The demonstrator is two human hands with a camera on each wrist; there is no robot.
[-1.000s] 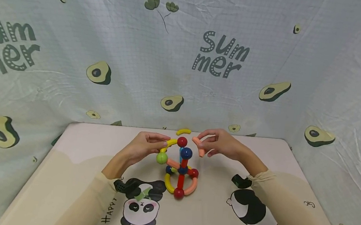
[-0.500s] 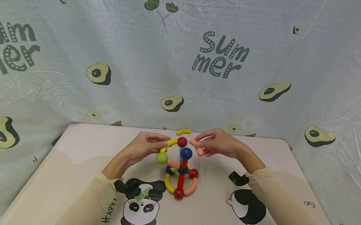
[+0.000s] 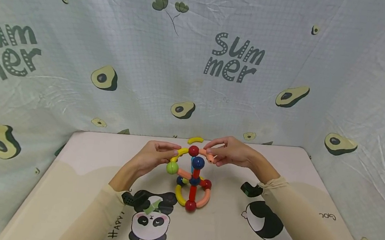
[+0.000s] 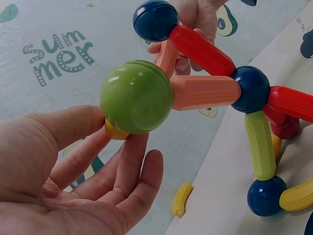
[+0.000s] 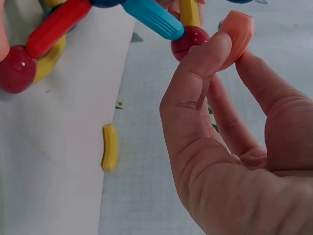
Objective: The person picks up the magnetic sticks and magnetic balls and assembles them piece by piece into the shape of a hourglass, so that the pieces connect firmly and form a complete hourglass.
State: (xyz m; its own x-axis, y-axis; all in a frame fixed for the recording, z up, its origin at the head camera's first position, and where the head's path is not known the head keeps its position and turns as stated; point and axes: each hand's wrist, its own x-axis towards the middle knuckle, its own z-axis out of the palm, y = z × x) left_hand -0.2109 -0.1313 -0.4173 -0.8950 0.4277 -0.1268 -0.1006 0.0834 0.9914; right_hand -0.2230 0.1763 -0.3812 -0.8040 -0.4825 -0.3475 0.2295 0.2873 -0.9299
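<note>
A toy of magnetic balls and rods stands on the table. My left hand (image 3: pixel 151 156) pinches a yellow curved rod (image 3: pixel 183 151) at its upper left, between the green ball (image 4: pixel 137 95) and a red ball (image 5: pixel 190 43). Between thumb and fingers, my right hand (image 3: pixel 232 153) holds a salmon curved rod (image 5: pixel 239 36). In the head view that rod's left end meets the red ball; the fingers hide the join in the right wrist view. Nearer the camera, a dark blue ball (image 3: pixel 198 163) tops a red rod (image 4: pixel 203 51). A light blue rod (image 5: pixel 154 18) runs to the red ball.
A loose yellow curved rod (image 3: pixel 195 140) lies at the table's back edge. The toy's base is a ring of curved rods and balls, with a red ball (image 3: pixel 191 206) at the front. A printed cloth (image 3: pixel 138 102) hangs behind the table (image 3: pixel 223 232).
My right hand has moved left with the salmon curved rod, bringing its end up to the red ball. My left hand has stayed in place on the yellow curved rod.
</note>
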